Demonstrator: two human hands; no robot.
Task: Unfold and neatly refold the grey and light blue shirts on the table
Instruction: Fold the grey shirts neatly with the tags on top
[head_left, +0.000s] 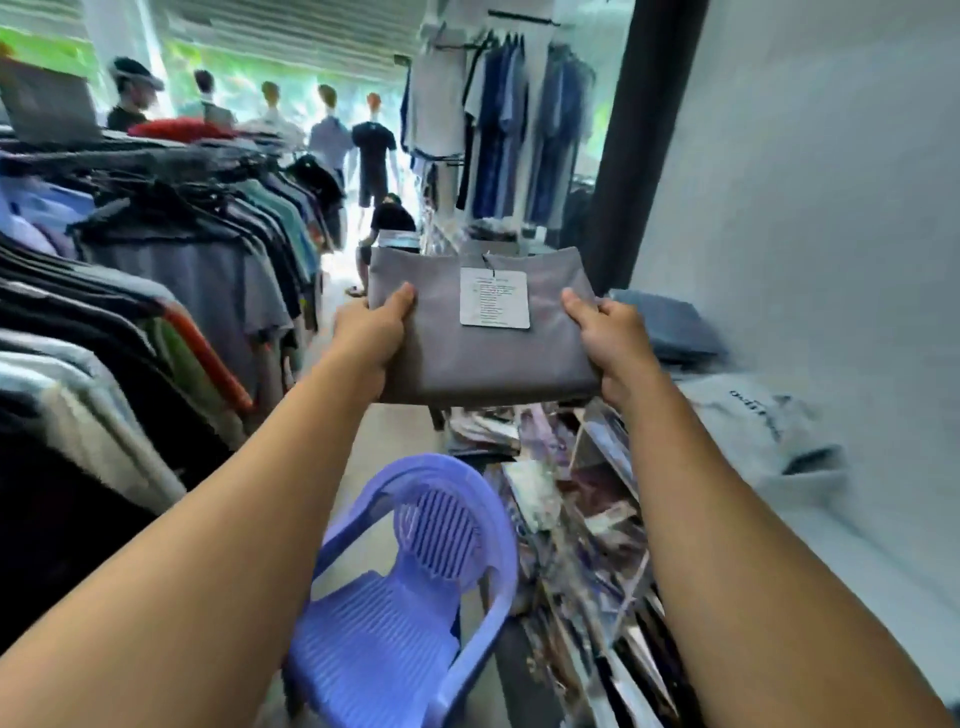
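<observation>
A folded grey shirt (483, 358) with a white paper tag (494, 298) on top is held up in the air in front of me. My left hand (371, 332) grips its left edge, thumb on top. Its right edge is gripped the same way by my right hand (610, 338). A folded blue-grey shirt (670, 325) lies on the white table (831, 312) at the right. Nearer to me on the table lies a light grey-blue garment (753, 421) with dark lettering.
A purple plastic chair (405, 587) stands on the floor below my arms. Racks of hanging clothes (156, 270) fill the left side. Piles of packaged clothes (571, 493) lie under the table's edge. Mannequins and people (374, 150) stand farther down the aisle.
</observation>
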